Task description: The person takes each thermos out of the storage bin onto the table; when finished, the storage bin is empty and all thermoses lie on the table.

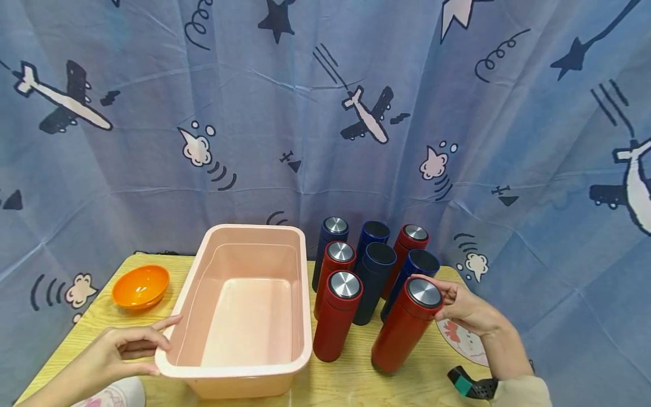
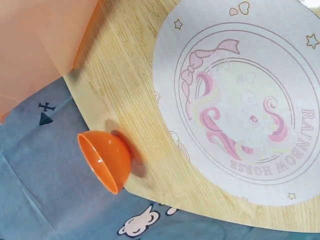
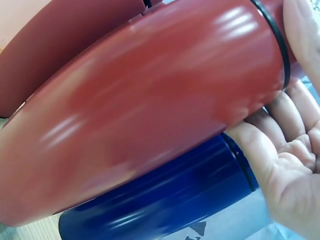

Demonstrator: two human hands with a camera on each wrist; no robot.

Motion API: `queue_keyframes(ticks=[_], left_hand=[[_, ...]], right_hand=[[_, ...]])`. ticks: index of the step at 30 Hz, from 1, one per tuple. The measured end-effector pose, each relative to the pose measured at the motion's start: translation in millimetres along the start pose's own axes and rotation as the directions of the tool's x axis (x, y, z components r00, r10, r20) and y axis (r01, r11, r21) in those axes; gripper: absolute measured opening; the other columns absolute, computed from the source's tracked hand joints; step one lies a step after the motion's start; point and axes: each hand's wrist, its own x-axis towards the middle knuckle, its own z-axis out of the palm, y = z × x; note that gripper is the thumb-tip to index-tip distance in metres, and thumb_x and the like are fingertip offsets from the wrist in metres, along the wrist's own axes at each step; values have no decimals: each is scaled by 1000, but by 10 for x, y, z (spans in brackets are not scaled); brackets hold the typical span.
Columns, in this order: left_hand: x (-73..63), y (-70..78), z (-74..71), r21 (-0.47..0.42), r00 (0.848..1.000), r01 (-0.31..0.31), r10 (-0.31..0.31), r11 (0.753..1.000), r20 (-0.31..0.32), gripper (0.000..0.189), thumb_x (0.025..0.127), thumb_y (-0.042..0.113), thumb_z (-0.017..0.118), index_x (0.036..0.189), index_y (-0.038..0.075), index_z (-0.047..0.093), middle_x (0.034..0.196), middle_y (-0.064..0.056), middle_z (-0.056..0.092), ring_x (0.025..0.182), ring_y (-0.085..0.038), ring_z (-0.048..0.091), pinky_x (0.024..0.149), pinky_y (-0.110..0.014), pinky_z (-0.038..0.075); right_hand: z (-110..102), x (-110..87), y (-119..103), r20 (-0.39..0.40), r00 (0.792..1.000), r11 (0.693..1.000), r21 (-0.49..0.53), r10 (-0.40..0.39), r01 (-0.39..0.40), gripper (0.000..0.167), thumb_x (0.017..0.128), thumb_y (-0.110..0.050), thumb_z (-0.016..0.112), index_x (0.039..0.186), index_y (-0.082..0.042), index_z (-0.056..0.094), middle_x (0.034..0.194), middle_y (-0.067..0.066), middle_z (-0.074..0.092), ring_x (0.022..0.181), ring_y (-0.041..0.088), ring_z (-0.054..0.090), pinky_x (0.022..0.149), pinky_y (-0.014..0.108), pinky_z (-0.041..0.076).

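Observation:
In the head view my left hand (image 1: 129,350) holds the near left rim of a pale pink plastic basin (image 1: 231,371). The basin's floor is bare. My right hand (image 1: 470,308) grips a red thermos bottle (image 1: 404,330) with a silver-topped lid, close to its top. Fingers and thumb lie on either side of this bottle in the right wrist view, and its body (image 3: 150,105) tilts there. Whether its base touches the table, I cannot tell. Left of it another red bottle (image 1: 337,319) stands beside the basin. Behind the held one is a blue bottle (image 1: 418,271).
Several more red, blue and dark navy bottles (image 1: 375,277) stand close together right of the basin. An orange bowl (image 1: 140,287) sits at the table's left edge. Round printed mats (image 2: 235,105) lie on the wooden table. A blue patterned curtain (image 1: 305,113) hangs behind.

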Motion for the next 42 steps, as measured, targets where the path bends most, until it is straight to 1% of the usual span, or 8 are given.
queue_keyframes(ticks=[3, 7, 13, 20, 25, 28, 36, 42], left_hand=[[0, -6, 1, 2, 1000, -9, 9, 1000, -2, 42, 71, -18, 71, 108, 1, 64, 141, 8, 49, 118, -3, 54, 79, -24, 57], [3, -2, 4, 1, 1000, -1, 1, 1000, -3, 41, 71, -17, 71, 107, 1, 64, 140, 8, 50, 118, -3, 54, 79, -25, 57], [7, 0, 5, 11, 1000, 0, 0, 1000, -10, 41, 71, -17, 72, 107, 1, 65, 140, 9, 50, 119, -1, 53, 78, -25, 57], [3, -22, 8, -30, 1000, -30, 30, 999, 1, 42, 70, -20, 70, 107, -2, 63, 141, 3, 49, 121, -5, 52, 80, -26, 57], [3, -16, 4, -33, 1000, -13, 13, 999, 1, 41, 71, -20, 69, 107, -1, 64, 142, 5, 49, 122, -4, 51, 81, -26, 57], [1, -10, 1, -19, 1000, -6, 6, 1000, -2, 41, 72, -19, 70, 107, 0, 64, 142, 6, 49, 122, -2, 50, 80, -25, 57], [-2, -25, 4, -56, 1000, -21, 22, 998, 5, 41, 72, -21, 68, 108, -2, 63, 142, 3, 49, 123, -5, 51, 81, -26, 57], [-1, -25, 4, -45, 1000, -22, 22, 999, 1, 41, 72, -20, 69, 108, -2, 63, 142, 3, 49, 123, -4, 50, 81, -26, 57]], right_hand=[[-38, 7, 31, 7, 1000, 1000, -7, 8, -8, 57, 92, 10, 55, 142, -14, 46, 138, 3, 53, 124, 15, 52, 101, 31, 48], [-88, 18, 76, 16, 999, 1000, 5, 31, -31, 59, 91, 10, 56, 142, -17, 46, 139, 1, 53, 125, 14, 51, 101, 31, 47], [-126, 59, 123, 23, 999, 999, 14, 29, -30, 60, 91, 10, 57, 143, -18, 45, 138, 1, 53, 124, 13, 52, 98, 29, 50], [-148, 129, 166, 26, 999, 999, 25, 36, -36, 60, 90, 10, 58, 142, -18, 47, 137, 2, 54, 123, 14, 53, 97, 31, 51], [-143, 189, 182, 54, 999, 1000, 0, 0, 0, 57, 92, 5, 58, 143, -16, 45, 138, 3, 53, 125, 15, 51, 102, 31, 47], [-138, 223, 187, 63, 998, 1000, 4, -8, 8, 57, 92, 6, 57, 144, -15, 44, 138, 3, 53, 124, 15, 51, 101, 31, 48], [-155, 319, 229, 51, 999, 1000, -12, 17, -17, 60, 89, 8, 61, 142, -15, 47, 136, 2, 55, 124, 14, 52, 100, 30, 49], [-152, 384, 253, 31, 998, 999, -9, 54, -53, 61, 87, 7, 64, 140, -18, 49, 135, 2, 56, 122, 14, 53, 100, 30, 49]])
